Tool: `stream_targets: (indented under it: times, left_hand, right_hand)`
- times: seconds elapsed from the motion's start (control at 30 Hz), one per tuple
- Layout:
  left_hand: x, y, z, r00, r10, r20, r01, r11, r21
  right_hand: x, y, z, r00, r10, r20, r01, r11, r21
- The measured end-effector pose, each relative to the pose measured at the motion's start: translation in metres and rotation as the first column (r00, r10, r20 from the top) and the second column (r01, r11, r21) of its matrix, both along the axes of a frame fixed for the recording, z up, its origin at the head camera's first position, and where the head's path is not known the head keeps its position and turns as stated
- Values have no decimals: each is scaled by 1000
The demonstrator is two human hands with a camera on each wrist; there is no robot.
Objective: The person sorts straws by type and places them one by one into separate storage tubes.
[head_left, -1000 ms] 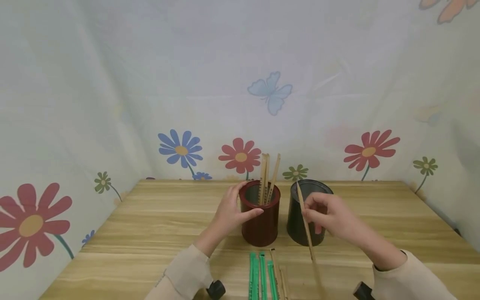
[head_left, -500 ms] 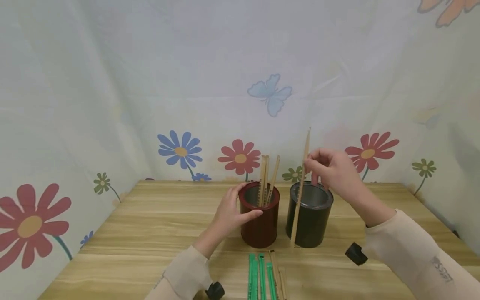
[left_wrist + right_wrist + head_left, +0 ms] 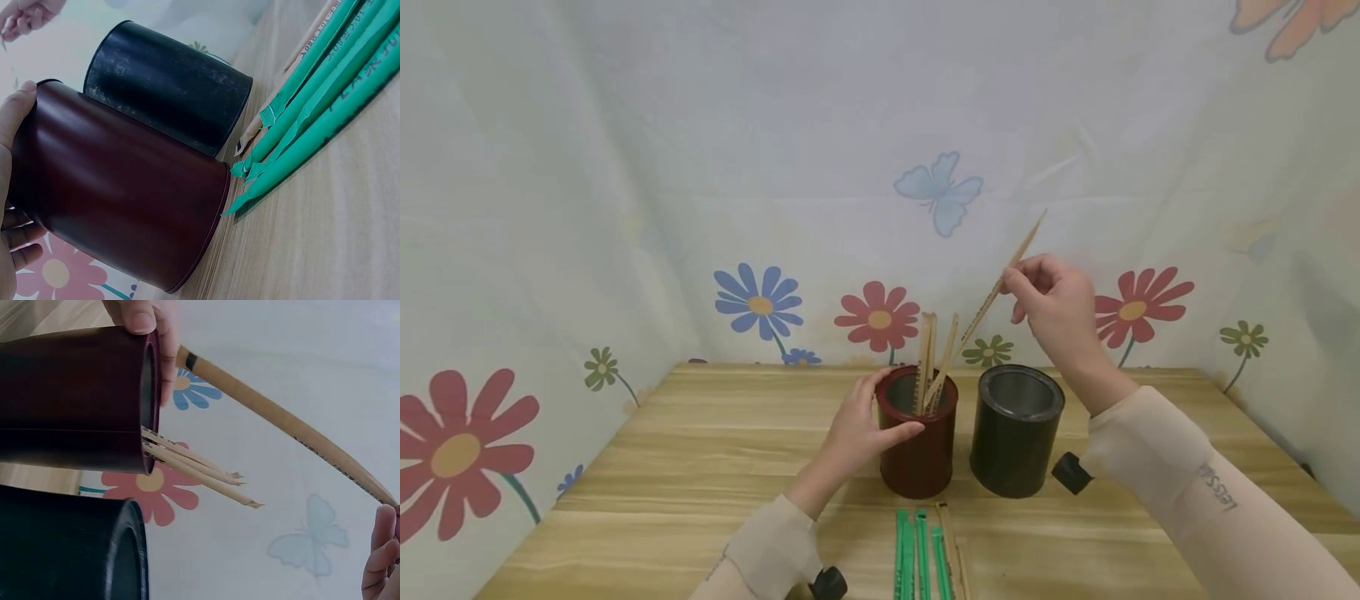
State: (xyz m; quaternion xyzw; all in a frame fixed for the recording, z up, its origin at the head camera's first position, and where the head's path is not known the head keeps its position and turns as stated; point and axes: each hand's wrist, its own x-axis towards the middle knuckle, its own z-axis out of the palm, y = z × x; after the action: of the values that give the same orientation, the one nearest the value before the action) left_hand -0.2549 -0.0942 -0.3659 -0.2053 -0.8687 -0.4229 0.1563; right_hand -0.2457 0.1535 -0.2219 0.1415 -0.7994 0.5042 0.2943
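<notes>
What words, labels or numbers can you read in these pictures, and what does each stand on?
Right sleeve: dark print, upside down, unreadable.
Green chopstick wrappers: small print, too blurred to read.
Brown paper chopstick wrapper held by the right hand: faint print along it, illegible.
Red cup and black cup: no text.

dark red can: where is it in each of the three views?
Head: dark red can sits centre, low on the table, gripped by the left hand.
Left wrist: dark red can fills the left half, lying sideways in the picture.
Right wrist: dark red can is upper left, mouth facing right.
Shared landmark: the black can right beside it.
</notes>
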Motion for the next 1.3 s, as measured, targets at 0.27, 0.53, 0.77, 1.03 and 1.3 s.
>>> stream_targets:
  times: [0.27,0.53,0.77,1.03,1.3]
  left_hand:
    - [-1,-1,-1,1000,-8,-3,8,1000,7]
    - [0,-1,-2,1000,-10,5,10,1000,14]
    - [0,-2,-1,1000,-12,8,12,1000,16]
    - [-2,-2,0,1000,-6,11,6,1000,1]
    - [-3,-1,-2,1000,2,13,-2,1000,-4]
  right_hand:
    - [-10,-9,-21,1000,12,26,-13,1000,18]
    - [-16,-16,-44,995,24,95,-31,997,71]
    - [-18,-22,-58,989,30,144,-53,986,157]
    - [-17,-26,-70,977,47,208,-98,965,241]
    - [-17,-29,-73,951,46,307,-145,940,308]
